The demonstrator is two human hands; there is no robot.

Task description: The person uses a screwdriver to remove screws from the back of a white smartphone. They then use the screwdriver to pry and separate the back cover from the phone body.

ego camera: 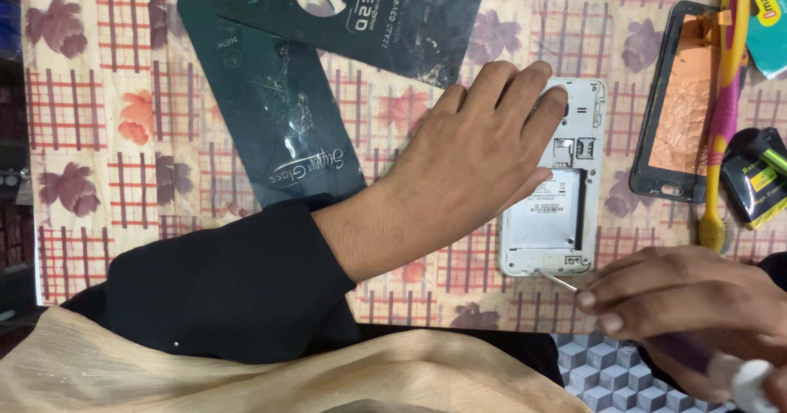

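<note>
1. Floral patterned tablecloth [98,118]: covers the work surface across the frame.
2. Two dark rectangular screen-protector packets [270,118]: upper left, overlapping.
3. Left hand [471,155]: centre frame, palm down, fingers together and pressed flat on the phone's upper part.
4. White opened phone body without back cover [553,216]: centre right (battery bay exposed).
5. Black phone frame with copper-coloured lining [684,101]: upper right, under a pink-and-yellow toothbrush [725,109].
6. Right hand [680,298]: lower right, fingertips pinching a thin metal tool [557,280] at the phone's lower edge.
</note>
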